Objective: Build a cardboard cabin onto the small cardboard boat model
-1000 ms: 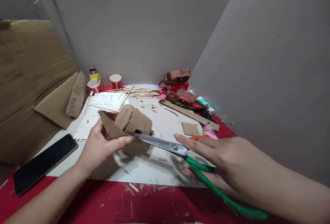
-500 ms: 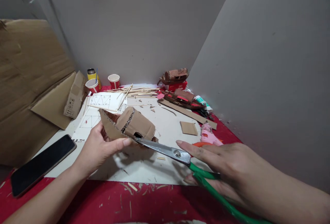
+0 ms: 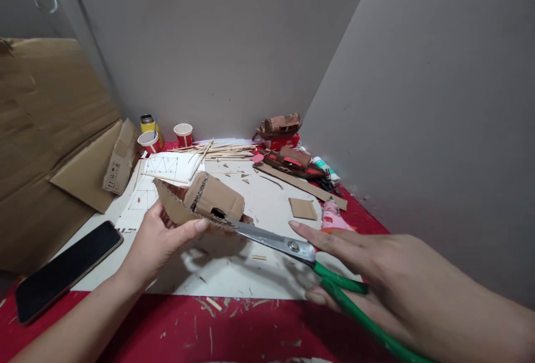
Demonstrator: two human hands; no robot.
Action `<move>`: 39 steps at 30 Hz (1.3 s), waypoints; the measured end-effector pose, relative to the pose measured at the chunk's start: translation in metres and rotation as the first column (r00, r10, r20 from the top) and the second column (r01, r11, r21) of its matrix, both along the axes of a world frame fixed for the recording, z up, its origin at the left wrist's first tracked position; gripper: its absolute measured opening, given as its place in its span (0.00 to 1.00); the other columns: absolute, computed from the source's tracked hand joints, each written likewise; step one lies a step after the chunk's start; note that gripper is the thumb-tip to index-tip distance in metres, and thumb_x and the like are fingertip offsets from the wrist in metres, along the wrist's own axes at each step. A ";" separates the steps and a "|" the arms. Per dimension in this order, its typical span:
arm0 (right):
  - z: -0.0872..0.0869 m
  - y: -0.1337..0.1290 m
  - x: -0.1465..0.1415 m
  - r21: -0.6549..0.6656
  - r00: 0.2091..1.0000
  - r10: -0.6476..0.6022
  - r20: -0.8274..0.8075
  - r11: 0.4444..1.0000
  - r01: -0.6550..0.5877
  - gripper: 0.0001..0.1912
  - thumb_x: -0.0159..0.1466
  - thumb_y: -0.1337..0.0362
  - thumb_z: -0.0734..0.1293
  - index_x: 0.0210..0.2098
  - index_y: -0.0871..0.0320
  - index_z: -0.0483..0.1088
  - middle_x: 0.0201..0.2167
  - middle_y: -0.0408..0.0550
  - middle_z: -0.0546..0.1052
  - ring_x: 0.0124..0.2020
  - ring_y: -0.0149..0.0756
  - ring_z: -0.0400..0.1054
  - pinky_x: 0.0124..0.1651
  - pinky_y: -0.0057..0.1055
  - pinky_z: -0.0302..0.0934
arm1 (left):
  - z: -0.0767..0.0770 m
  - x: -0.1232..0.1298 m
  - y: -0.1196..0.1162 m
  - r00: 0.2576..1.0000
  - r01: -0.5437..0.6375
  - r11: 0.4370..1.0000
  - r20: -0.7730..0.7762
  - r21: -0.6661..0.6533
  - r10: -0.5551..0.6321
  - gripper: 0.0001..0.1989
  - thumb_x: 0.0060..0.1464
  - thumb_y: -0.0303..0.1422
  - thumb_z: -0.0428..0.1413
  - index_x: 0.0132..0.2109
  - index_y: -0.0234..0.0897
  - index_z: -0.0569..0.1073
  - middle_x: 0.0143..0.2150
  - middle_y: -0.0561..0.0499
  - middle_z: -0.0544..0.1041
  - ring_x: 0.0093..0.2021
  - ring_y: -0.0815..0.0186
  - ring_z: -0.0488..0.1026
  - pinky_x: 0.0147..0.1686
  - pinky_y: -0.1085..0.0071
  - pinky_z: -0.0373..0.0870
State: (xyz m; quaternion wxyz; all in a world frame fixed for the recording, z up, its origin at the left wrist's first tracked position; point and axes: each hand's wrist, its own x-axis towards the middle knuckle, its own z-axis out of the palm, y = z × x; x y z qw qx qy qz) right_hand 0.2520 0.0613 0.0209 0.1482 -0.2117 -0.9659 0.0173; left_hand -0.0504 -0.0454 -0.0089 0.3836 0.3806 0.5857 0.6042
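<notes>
Since the earlier frame, the scissors have shifted slightly right, blades closed against the cardboard boat model, which the left hand grips above the white sheet. Right hand grasps the green handles, cut off at the frame edge. Phone lies near left; wooden sticks and paper cups stand far.

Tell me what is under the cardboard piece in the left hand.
Under the cardboard piece, held up by the left hand, lies white paper with the piece's shadow and small scraps. The scissors in the right hand meet its lower edge; the blade tips are hidden.
</notes>
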 end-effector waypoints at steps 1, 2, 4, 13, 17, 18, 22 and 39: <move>0.000 0.001 0.002 0.018 1.000 0.019 0.008 1.000 -0.019 0.25 0.65 0.55 0.64 0.60 0.56 0.68 0.41 0.53 0.83 0.33 0.46 0.79 0.29 0.37 0.74 | -0.005 0.000 0.002 0.999 -0.003 1.000 0.034 0.009 0.003 0.30 0.43 0.38 0.70 0.54 0.36 0.71 0.50 0.42 0.81 0.50 0.51 0.78 0.47 0.62 0.76; -0.001 0.002 0.004 0.046 0.999 0.036 0.019 0.998 -0.037 0.25 0.67 0.55 0.63 0.60 0.59 0.67 0.43 0.55 0.82 0.35 0.47 0.79 0.30 0.37 0.74 | -0.011 0.001 0.004 0.997 0.001 1.000 0.071 0.012 -0.002 0.31 0.44 0.38 0.70 0.54 0.35 0.70 0.51 0.41 0.81 0.51 0.51 0.78 0.48 0.61 0.76; -0.005 0.004 0.006 0.112 0.999 0.043 0.008 0.993 -0.044 0.25 0.68 0.56 0.61 0.62 0.61 0.64 0.44 0.58 0.82 0.37 0.47 0.79 0.31 0.37 0.74 | -0.026 0.004 0.010 0.990 0.042 0.999 0.138 0.004 -0.042 0.30 0.46 0.38 0.68 0.55 0.33 0.69 0.53 0.38 0.79 0.52 0.50 0.77 0.51 0.59 0.74; -0.043 0.013 0.005 0.215 0.996 -0.023 -0.081 0.976 0.040 0.31 0.66 0.55 0.63 0.65 0.59 0.57 0.34 0.52 0.79 0.32 0.47 0.75 0.31 0.40 0.70 | -0.059 -0.001 0.013 0.999 0.044 0.994 -0.005 -0.101 -0.045 0.42 0.41 0.37 0.70 0.62 0.37 0.62 0.58 0.39 0.75 0.57 0.50 0.73 0.59 0.52 0.67; -0.048 0.016 0.003 0.217 0.997 0.005 -0.078 0.976 0.012 0.32 0.64 0.60 0.64 0.65 0.62 0.57 0.33 0.54 0.76 0.33 0.48 0.73 0.33 0.41 0.69 | -0.048 -0.010 -0.015 0.994 -0.106 0.978 0.021 -0.177 0.112 0.49 0.42 0.38 0.70 0.68 0.42 0.55 0.66 0.37 0.65 0.62 0.48 0.68 0.59 0.53 0.67; -0.048 0.016 0.001 0.211 0.997 0.018 -0.069 0.978 -0.003 0.32 0.63 0.61 0.64 0.65 0.63 0.56 0.32 0.53 0.75 0.33 0.48 0.72 0.34 0.42 0.68 | -0.044 -0.010 -0.024 0.984 -0.176 0.972 -0.017 -0.159 0.176 0.48 0.43 0.38 0.69 0.68 0.43 0.56 0.67 0.38 0.64 0.64 0.49 0.65 0.59 0.55 0.66; -0.045 0.013 -0.005 0.205 0.996 0.071 -0.062 0.977 -0.056 0.36 0.62 0.61 0.65 0.66 0.65 0.54 0.33 0.54 0.73 0.35 0.48 0.70 0.36 0.43 0.67 | -0.024 0.006 -0.057 0.854 -0.383 0.922 -0.356 0.060 0.378 0.23 0.51 0.37 0.64 0.54 0.45 0.72 0.58 0.47 0.73 0.56 0.58 0.72 0.55 0.65 0.68; -0.037 0.008 -0.016 0.382 0.982 0.151 -0.117 0.919 -0.096 0.35 0.63 0.63 0.62 0.68 0.64 0.51 0.31 0.53 0.71 0.33 0.50 0.67 0.38 0.46 0.61 | -0.007 0.047 -0.037 0.962 0.192 0.940 0.242 -0.281 -0.124 0.12 0.51 0.39 0.65 0.28 0.34 0.77 0.22 0.53 0.74 0.25 0.72 0.66 0.30 0.76 0.62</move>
